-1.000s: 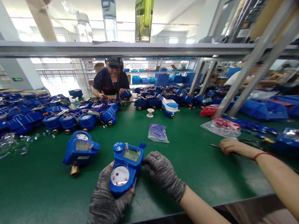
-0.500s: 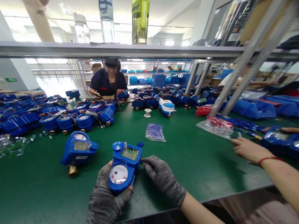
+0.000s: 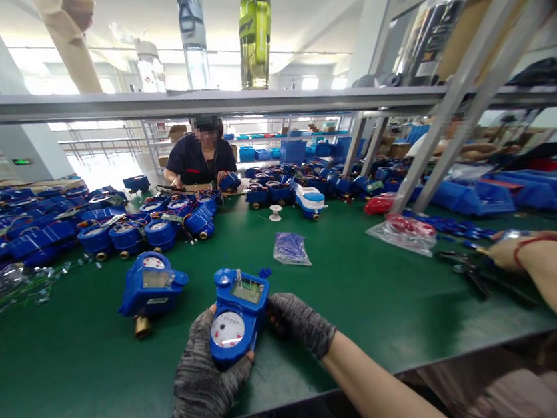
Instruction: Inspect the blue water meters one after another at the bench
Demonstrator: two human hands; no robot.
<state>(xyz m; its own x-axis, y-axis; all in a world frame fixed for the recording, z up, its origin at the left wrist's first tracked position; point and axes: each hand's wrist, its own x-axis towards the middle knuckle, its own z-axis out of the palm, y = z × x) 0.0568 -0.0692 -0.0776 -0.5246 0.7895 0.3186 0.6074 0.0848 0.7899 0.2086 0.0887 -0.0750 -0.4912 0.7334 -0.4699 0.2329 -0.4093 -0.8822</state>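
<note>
**Q:** ok so what's being held here, and how?

**A:** A blue water meter [image 3: 235,314] is gripped between both gloved hands, just above the near edge of the green bench [image 3: 370,306]. The left hand [image 3: 202,379] is wrapped tight around the lower end, under the round dial, with the thumb laid up along the casing. The right hand [image 3: 299,324] is bent closed against the meter's right side, by the little display window. Fingertips are tucked in there, so nothing more can be made out.

**Q:** anything right next to it?

**A:** A second meter [image 3: 150,287] is parked on the bench just to the left, brass fitting pointed at the camera, not touched by anything. A whole row of meters [image 3: 145,231] is lined up further back.

**Q:** and the bags/bins?

**A:** A clear bag [image 3: 290,248] stuffed with small blue bits is lying beyond the held meter, well apart from both hands. A second clear bag [image 3: 404,228] with red parts in it is seen off to the right. Blue bins [image 3: 468,197] are stacked further right, but the contents are too blurry to call.

**Q:** whose arm is that on the right?

**A:** A co-worker's hand [image 3: 505,253], red string at the wrist, is rested on the bench by a dark tool [image 3: 466,268].
</note>
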